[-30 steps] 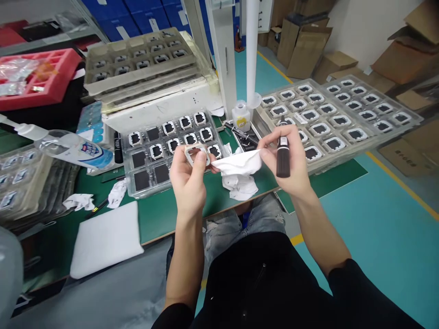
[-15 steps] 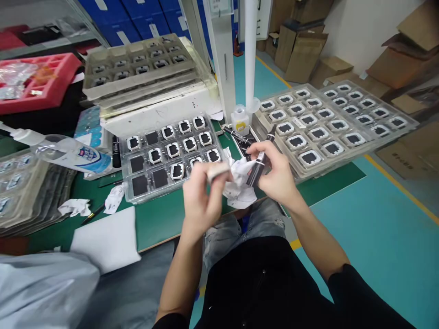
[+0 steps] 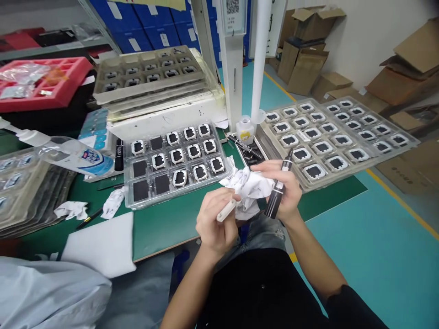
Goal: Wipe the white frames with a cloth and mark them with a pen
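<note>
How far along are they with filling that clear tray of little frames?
Ten pockets of the clear tray hold white frames; the four at its left show only black. The left hand grips one white frame edge-on, and the right hand holds a crumpled white wipe and a black marker. The big tray on the right looks full.

You had only one view, from the camera on your head, and it looked forward and down over your lap onto the near edge of the green bench [image 3: 164, 224]. It sat close above your left hand [image 3: 214, 221] and right hand [image 3: 286, 189], low in the middle. Farther off it took in the white post [image 3: 233, 68] and the cardboard boxes [image 3: 305, 55].
</note>
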`<action>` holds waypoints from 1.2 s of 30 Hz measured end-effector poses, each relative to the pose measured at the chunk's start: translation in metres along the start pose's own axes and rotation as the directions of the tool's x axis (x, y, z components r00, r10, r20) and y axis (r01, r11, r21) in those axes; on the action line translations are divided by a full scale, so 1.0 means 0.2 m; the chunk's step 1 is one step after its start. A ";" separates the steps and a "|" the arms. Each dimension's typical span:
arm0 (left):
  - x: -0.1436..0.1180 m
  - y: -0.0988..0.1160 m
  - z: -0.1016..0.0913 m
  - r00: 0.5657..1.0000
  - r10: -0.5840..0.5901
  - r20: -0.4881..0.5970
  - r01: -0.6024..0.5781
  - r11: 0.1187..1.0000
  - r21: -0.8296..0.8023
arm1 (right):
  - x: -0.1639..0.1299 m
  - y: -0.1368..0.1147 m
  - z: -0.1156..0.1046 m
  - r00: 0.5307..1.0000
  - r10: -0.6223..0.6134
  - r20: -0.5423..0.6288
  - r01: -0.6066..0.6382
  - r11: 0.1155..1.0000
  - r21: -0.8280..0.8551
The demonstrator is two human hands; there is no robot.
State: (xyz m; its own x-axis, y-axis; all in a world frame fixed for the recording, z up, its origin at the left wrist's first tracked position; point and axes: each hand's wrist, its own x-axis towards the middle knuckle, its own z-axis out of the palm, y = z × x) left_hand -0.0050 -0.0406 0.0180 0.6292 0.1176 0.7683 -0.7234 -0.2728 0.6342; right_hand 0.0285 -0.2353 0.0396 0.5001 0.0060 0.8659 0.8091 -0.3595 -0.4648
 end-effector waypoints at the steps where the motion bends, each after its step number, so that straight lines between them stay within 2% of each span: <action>1: 0.00 0.01 0.01 0.999 -0.040 -0.001 0.040 0.999 -0.022 | 0.00 0.00 0.01 1.000 0.004 -0.023 -0.004 1.000 -0.012; 5: -0.01 0.04 0.06 0.993 -0.117 0.000 0.115 0.979 -0.167 | 0.01 -0.01 0.05 0.981 0.114 -0.159 -0.108 0.993 0.042; 9: -0.04 0.01 0.05 0.972 -0.235 -0.019 0.228 0.956 -0.184 | 0.03 -0.01 0.11 0.935 0.258 -0.243 -0.220 0.960 0.172; 13: -0.06 -0.04 0.01 0.939 -0.341 -0.039 0.328 0.926 -0.187 | 0.09 0.05 0.14 0.925 0.226 -0.304 -0.220 0.974 0.057; 16: -0.07 -0.05 -0.02 0.898 -0.433 -0.075 0.410 0.887 -0.213 | 0.17 0.16 0.15 0.931 0.166 -0.325 -0.186 0.982 -0.032; 18: -0.06 -0.05 -0.02 0.873 -0.483 -0.073 0.456 0.859 -0.234 | 0.23 0.24 0.14 0.943 0.127 -0.307 -0.186 0.967 -0.173; 20: -0.05 -0.05 -0.03 0.852 -0.521 -0.055 0.493 0.833 -0.250 | 0.30 0.32 0.14 0.958 0.146 -0.248 -0.222 0.922 -0.317; 22: -0.05 -0.05 -0.03 0.837 -0.545 -0.041 0.516 0.814 -0.266 | 0.38 0.36 0.15 0.962 0.215 -0.169 -0.268 0.865 -0.425; 24: -0.05 -0.05 -0.03 0.833 -0.553 -0.031 0.524 0.805 -0.279 | 0.46 0.37 0.17 0.944 0.314 -0.101 -0.316 0.775 -0.547; 26: -0.05 -0.05 -0.04 0.833 -0.553 -0.014 0.527 0.801 -0.285 | 0.54 0.36 0.19 0.906 0.421 -0.053 -0.347 0.662 -0.664; 30: -0.05 -0.05 -0.04 0.828 -0.561 0.023 0.541 0.787 -0.298 | 0.65 0.36 0.24 0.833 0.551 -0.041 -0.366 0.495 -0.788; 36: -0.07 -0.06 -0.06 0.807 -0.582 0.098 0.583 0.760 -0.287 | 0.72 0.40 0.27 0.794 0.604 -0.060 -0.343 0.365 -0.866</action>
State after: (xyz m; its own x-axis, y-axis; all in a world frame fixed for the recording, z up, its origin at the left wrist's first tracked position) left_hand -0.0089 -0.0279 0.0012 0.9568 0.1600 0.2427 -0.2648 0.1350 0.9548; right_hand 0.1817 -0.2138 0.1167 0.8680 -0.2682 0.4179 -0.1432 -0.9411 -0.3064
